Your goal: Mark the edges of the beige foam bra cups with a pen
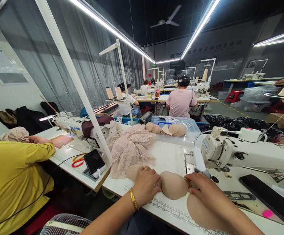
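Observation:
A beige moulded bra cup (173,186) lies between my two hands at the table's front edge. My left hand (146,182), with a gold bracelet at the wrist, has its fingers closed on the cup's left edge. On the opposite edge, the fingers and thumb of my right hand (199,185) pinch it. Another beige piece (131,171) shows partly from behind my left hand. Under my right forearm lies one more beige cup (200,213), partly covered. Beyond my left hand is a heap of pale pink lace (133,143).
A sewing machine (244,150) stands at right, with a black phone (266,195) before it. Stacked cups (177,130) sit on a clear plastic bin (193,127). Left are another phone (94,161), orange scissors (78,160) and a person in yellow (16,182). A fan (63,225) is below.

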Demonstrator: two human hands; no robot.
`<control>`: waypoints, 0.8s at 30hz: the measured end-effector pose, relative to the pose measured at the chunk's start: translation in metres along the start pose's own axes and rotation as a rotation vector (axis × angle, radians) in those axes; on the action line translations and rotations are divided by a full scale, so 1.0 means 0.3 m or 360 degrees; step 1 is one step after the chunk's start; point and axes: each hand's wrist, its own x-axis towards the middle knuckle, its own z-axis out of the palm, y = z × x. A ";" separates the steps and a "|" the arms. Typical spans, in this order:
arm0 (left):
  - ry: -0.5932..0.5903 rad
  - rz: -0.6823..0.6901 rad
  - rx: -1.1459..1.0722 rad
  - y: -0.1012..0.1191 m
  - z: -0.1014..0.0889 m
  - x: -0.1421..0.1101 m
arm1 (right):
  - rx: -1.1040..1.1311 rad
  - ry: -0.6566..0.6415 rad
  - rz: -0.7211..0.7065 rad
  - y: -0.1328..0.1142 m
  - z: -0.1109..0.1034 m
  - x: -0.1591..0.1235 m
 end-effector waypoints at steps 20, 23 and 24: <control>0.0028 -0.0077 0.0035 -0.007 0.016 0.068 | -0.0081 -0.0030 0.0163 -0.046 -0.022 0.024; 0.0042 -0.0093 -0.0027 -0.006 -0.020 0.069 | -0.0082 -0.0012 0.0166 -0.041 -0.019 0.025; 0.0057 -0.0105 -0.0053 -0.008 -0.045 0.064 | -0.0077 -0.0005 0.0166 -0.039 -0.018 0.024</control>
